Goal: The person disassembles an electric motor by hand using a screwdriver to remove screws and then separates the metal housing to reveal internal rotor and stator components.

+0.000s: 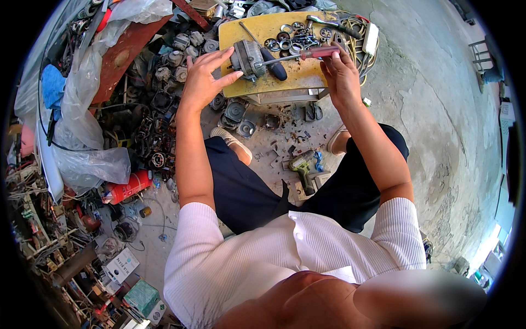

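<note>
My left hand grips a grey metal motor housing at the left side of the yellow worktable, fingers at its upper left and thumb near its lower edge. My right hand holds a screwdriver by its translucent red handle; its steel shaft reaches leftward to the housing. A black-handled tool lies on the table beneath that shaft. Behind it are several metal rings and small parts, and a ratchet-like tool lies at the back right.
Scrap motors, plastic sheeting and a red cylinder crowd the left. A cordless drill and loose housings lie on the concrete floor. A white power strip with coiled cables sits at the table's right.
</note>
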Available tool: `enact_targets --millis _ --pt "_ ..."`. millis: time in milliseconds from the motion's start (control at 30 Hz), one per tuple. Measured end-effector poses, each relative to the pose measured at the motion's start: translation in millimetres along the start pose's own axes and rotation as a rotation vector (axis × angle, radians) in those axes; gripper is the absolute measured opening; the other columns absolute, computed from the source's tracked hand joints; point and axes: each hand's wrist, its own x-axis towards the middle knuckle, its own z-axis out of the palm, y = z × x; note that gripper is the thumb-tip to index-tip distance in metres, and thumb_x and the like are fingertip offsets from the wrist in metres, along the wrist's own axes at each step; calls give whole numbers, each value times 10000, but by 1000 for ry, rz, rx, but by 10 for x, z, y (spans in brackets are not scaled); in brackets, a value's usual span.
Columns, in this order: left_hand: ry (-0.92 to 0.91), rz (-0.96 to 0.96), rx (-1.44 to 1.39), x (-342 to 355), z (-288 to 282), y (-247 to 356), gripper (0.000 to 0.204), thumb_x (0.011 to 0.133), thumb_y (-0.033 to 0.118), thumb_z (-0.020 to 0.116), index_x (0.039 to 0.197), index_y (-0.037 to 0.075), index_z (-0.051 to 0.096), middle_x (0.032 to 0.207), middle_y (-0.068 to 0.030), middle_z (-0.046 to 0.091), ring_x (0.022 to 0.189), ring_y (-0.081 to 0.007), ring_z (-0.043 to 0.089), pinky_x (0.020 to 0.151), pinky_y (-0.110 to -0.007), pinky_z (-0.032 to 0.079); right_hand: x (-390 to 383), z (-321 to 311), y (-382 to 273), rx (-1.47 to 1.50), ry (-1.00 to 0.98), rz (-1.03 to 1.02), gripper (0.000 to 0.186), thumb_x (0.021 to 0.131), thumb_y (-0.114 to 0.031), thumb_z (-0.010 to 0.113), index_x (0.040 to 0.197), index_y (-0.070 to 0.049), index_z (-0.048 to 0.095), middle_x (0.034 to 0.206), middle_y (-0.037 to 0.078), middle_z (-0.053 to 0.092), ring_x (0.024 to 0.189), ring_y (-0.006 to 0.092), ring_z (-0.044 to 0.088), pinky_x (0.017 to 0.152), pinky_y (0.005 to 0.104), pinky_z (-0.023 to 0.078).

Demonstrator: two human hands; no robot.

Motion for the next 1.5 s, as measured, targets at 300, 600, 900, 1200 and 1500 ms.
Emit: enact_targets --millis 300,600,900,1200,1500 --pt "-5 -11 -8 -6 7 -12 588 765 377 762 1295 178 604 1298 -78 594 1254 -263 490 1132 -530 159 -24 29 -44 10 23 99 349 993 -236 532 1333 -165 497 1162 1 608 1088 134 581 890 302 436" --pt "4 5 8 -8 7 -11 577 767 380 759 1288 183 611 1292 -75 599 1251 -261 493 1129 -530 157 6 -2 12 22 12 90 341 990 -240 537 1324 -183 499 1159 7 609 1109 140 577 857 299 469" --pt "54 34 26 11 2 -14 598 741 414 770 1271 177 626 1253 -100 616 1235 -261 505 1122 -530 154 57 -28 -19 -107 44 124 382 950 -344 598 1294 -197 523 1048 -49 616 971 88 587 717 265 437" --pt "63 -40 -51 -5 92 80 588 786 463 710 1307 220 586 1300 -26 594 1249 -239 491 1110 -640 96 182 -276 45 -31 -58 47 342 934 -289 632 1224 -136 535 1023 -40 622 909 62 582 699 218 420" --pt "132 -135 -107 -255 215 158 591 877 442 614 1408 229 469 1392 -47 518 1277 -278 466 1082 -596 163 114 5 51 11 -50 75 375 934 -363 618 1237 -160 530 1087 -38 621 948 79 592 661 219 411"
